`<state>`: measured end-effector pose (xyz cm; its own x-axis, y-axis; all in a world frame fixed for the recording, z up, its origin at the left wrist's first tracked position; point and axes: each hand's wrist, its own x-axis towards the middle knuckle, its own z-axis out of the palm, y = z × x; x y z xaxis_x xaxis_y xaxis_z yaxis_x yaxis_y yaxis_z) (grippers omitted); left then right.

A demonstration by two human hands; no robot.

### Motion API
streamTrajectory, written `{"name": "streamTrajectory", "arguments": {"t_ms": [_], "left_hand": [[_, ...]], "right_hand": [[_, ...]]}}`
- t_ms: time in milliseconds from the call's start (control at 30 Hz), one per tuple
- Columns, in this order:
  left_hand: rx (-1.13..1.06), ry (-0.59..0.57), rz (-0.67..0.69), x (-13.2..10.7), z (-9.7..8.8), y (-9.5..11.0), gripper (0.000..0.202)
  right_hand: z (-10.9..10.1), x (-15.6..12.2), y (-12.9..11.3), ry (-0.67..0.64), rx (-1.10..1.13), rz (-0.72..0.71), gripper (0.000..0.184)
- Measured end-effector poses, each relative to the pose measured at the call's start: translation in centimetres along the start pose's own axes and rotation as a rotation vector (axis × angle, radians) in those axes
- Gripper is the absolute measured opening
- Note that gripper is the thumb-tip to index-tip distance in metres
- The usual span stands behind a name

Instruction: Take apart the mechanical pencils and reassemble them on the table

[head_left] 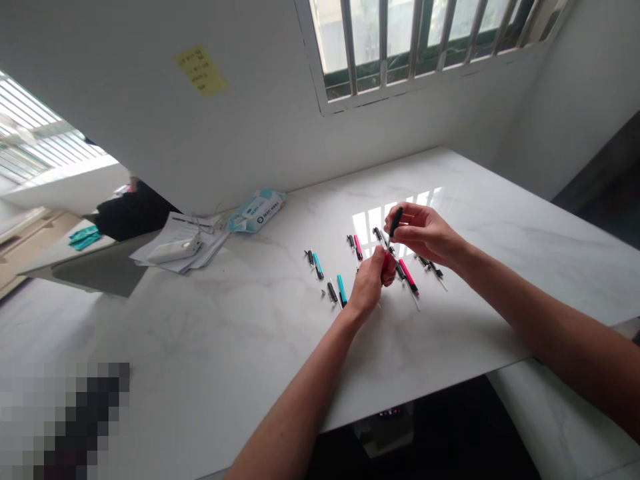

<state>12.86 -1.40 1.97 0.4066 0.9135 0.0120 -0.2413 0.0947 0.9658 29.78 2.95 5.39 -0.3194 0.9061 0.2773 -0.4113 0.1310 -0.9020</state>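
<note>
Over the white marble table [250, 347], my left hand [369, 283] is closed around a red pen barrel [385, 265]. My right hand [425, 233] pinches a black pen part [395, 221], tilted upward just above the left hand. The two parts sit close together, tip to tip. Below the hands lie a red and black pen [409, 276] and black pen pieces [433, 268]. Left of the hands lie teal pen parts [341, 289] [318, 265] with black pieces beside them, and another red pen part [358, 247].
A blue pack of wipes [257, 211] and a stack of papers with a white device [176, 249] lie at the table's back left. A yellow note [201, 69] is stuck on the wall. A barred window [400, 40] is above. A dark gap [425, 433] lies at the table's near edge.
</note>
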Motion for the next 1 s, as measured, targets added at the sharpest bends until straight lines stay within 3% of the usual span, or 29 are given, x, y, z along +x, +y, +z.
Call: {"name": "streamTrajectory", "arguments": {"t_ms": [233,400,567,767,1000], "left_hand": [[-0.052,-0.002,-0.029,-0.1,0.3,0.1,0.066],[-0.141,0.033,-0.077,-0.1,0.2,0.6,0.062],[-0.189,0.097,-0.046,0.1,-0.2,1.0,0.064],[-0.24,0.1,0.01,0.1,-1.4,1.4,0.067],[-0.241,0.134,0.036,0.2,-2.1,1.6,0.066]], "right_hand": [[-0.8,-0.2,-0.6,0.036,0.032,-0.006,0.029],[-2.0,0.2,-1.1,0.172,-0.109,-0.016,0.033],[-3.7,0.9,-1.0,0.219,-0.246,-0.042,0.035],[-5.8,1.5,-0.8,0.292,-0.644,-0.195,0.041],[-9.1,0.7,-1.5,0.55,-0.885,-0.231,0.037]]}}
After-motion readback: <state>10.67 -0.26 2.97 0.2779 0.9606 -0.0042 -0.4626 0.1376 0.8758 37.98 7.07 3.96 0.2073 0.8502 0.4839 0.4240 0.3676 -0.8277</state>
